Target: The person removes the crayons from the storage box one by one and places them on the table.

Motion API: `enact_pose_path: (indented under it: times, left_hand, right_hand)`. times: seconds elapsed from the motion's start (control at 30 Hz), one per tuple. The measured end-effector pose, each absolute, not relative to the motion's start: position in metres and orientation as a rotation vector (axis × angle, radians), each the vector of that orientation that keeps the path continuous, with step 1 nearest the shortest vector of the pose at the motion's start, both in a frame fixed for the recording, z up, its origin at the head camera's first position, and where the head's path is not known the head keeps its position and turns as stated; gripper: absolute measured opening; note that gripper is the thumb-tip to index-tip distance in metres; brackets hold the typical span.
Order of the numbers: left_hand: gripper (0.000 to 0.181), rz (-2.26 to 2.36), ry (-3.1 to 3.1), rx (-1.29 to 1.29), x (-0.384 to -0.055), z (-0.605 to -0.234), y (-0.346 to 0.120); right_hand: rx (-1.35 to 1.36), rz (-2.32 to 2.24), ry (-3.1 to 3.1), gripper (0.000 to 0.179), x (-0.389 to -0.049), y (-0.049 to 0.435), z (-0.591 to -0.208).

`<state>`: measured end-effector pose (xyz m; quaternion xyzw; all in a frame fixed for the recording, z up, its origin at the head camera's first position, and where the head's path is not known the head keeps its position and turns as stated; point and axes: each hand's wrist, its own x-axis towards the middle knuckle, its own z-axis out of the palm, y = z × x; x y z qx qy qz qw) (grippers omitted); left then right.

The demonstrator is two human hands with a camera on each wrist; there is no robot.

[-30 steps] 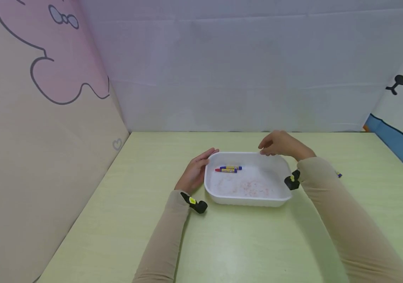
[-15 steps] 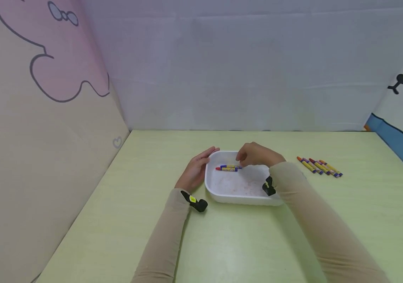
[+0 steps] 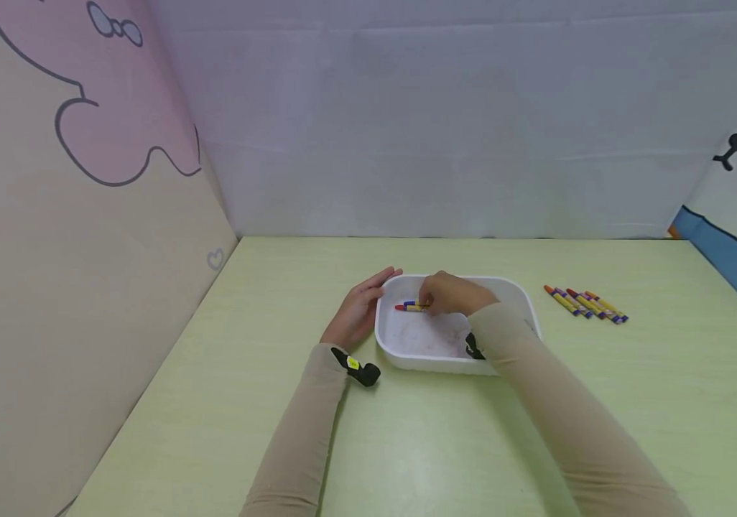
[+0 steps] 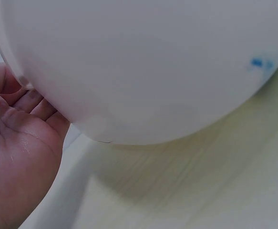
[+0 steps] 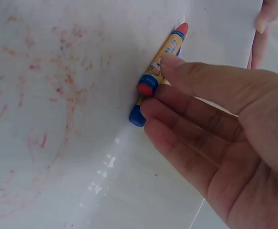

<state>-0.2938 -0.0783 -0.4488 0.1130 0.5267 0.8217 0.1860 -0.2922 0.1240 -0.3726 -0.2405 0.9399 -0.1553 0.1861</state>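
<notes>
A white plastic tray [image 3: 410,339] stands in front of me, its floor marked with faint reddish scribbles. My left hand [image 3: 354,313] holds its left side, thumb at the rim and fingers along the outside wall. Inside the tray, a red crayon [image 5: 158,62] lies beside a blue crayon [image 5: 137,116], both in yellow wrappers. My right hand [image 3: 451,293] reaches over them from the right. In the right wrist view its thumb is on the red crayon, with the other fingers on the far side, next to the blue one; it pinches the red crayon near its flat end.
Several crayons [image 3: 585,304] lie side by side on the pale yellow-green table [image 3: 407,438], right of the tray. A white cloth wall [image 3: 459,129] rises behind the table, and printed panels stand at both sides.
My right hand has moved left and down from the tray's back rim to the crayons inside. The crayons on the table, earlier mostly hidden by the arm, now show. My left hand has stayed.
</notes>
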Motion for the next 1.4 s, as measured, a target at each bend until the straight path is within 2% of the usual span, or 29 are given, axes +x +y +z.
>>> enact_pose_path:
  times: [0.77,1.0,1.2,1.4]
  left_hand:
    - [0.050,2.324,1.470,0.320,-0.293,-0.449,-0.079]
    - [0.052,2.335,1.454,0.307,-0.290,-0.450,-0.075]
    - [0.052,2.340,1.449,0.303,-0.291,-0.449,-0.075]
    - [0.051,2.332,1.468,0.304,-0.292,-0.447,-0.077]
  right_hand:
    - [-0.607,-0.408,2.657,0.006,-0.288,0.113,-0.380]
    - [-0.664,-0.342,2.635,0.003,-0.292,0.118,-0.382]
    - [-0.736,-0.351,2.566,0.004,-0.294,0.129,-0.368]
    - [-0.673,-0.390,2.547,0.008,-0.293,0.144,-0.346]
